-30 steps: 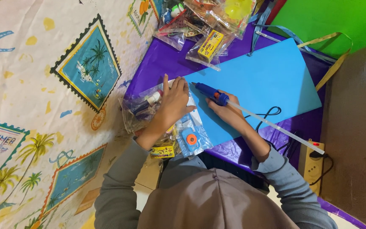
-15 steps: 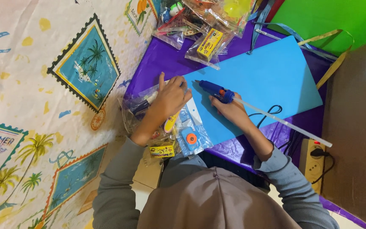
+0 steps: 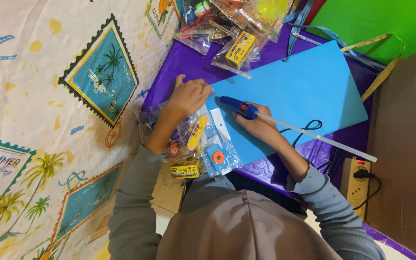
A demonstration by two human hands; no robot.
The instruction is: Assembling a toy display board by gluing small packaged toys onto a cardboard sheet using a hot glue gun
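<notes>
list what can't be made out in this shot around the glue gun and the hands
Head view only:
- Glue gun trigger and grip: covered by the right hand.
- Nozzle tip on the blue sheet: too small to tell if glue is out.
- Left hand fingertips: curled under, so what they press is hidden.
- Toy packets: contents blurred by glare.

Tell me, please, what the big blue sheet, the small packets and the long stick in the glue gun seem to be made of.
The blue sheet looks like matte craft foam or card: flat, even colour, no shine. The small packets seem to be clear glossy plastic film, since it glints and shows the toys inside. The long stick at the back of the glue gun looks like pale, translucent solid glue.
</notes>
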